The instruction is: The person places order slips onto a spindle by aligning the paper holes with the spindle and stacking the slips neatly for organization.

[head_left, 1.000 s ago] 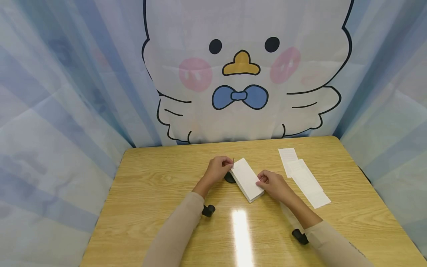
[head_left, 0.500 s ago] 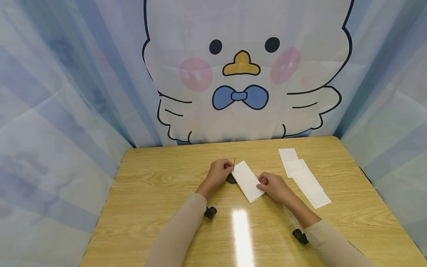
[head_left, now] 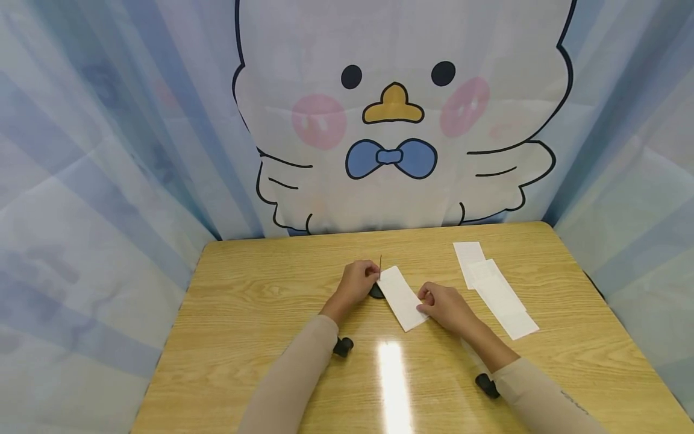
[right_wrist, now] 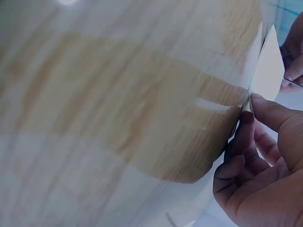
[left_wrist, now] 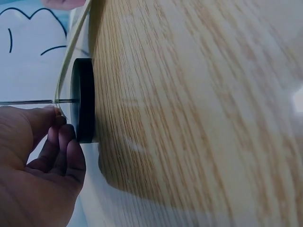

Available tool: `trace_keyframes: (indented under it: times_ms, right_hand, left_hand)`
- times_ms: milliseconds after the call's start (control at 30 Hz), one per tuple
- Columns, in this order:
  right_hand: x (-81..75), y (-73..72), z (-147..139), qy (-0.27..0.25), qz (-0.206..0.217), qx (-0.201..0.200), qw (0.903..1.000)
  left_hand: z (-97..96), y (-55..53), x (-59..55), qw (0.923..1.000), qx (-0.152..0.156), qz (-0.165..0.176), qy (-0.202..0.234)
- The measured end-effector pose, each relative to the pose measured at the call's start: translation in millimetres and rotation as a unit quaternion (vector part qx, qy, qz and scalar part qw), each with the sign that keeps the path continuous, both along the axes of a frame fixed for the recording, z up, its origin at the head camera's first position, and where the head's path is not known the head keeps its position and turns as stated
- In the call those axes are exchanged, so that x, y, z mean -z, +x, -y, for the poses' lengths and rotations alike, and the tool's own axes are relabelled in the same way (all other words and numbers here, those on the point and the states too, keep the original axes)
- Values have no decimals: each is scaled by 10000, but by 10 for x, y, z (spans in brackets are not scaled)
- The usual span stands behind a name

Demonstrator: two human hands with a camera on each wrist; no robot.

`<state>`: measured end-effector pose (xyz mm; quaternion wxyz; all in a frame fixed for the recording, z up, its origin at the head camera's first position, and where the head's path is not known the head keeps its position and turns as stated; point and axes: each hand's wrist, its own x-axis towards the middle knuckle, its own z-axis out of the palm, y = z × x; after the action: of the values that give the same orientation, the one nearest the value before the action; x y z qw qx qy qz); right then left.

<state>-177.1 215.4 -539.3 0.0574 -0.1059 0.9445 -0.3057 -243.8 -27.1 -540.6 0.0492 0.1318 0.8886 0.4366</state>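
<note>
Beige sleeves (head_left: 295,380) are flanking a wood-grain table (head_left: 244,361), a blk wrist device (head_left: 344,347) sitting just beside each cuff. Btwn the forearms, a long glare streak (head_left: 396,386) is shining on the wood. The R hand (head_left: 446,306) is pinching a white paper (head_left: 402,298) by its R edge nr the near corner, thumb on top, forefinger beneath, other fingers curling under. The paper is slanting btwn both hands; its near L corner is sticking out free. Sheet count: can't tell.

Just beyond, the L hand (head_left: 356,281) is pinching the paper's far L end w/ thumb & forefinger, remaining fingers bending in. That end is meeting a thin upright rod (head_left: 381,265); whether it's going thru or just beside, I'm unable to tell. The rod is rising fr. a round blk base (left_wrist: 84,101), a gap showing btwn base & paper.

Off R, loose white slips (head_left: 501,298) are overlapping, a strip of wood separating them fr. the R hand. On the L, wood is running to the table's edge, giving the L arm room. At back, the far edge is fronting a pale-blue curtain (head_left: 325,205) w/ cartoon bird.
</note>
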Motion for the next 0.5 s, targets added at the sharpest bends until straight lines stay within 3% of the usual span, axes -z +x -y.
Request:
trace_keyframes:
  times_ms: [167,500]
  right_hand:
    - [-4,-2,-3,26,-53,-46,10000]
    - [-10,10,-99,-83,-202,12,9998]
  left_hand:
    - [16,8,-11,9998,-51,68,175]
    - [83,31,0,9997,-70,-103,221]
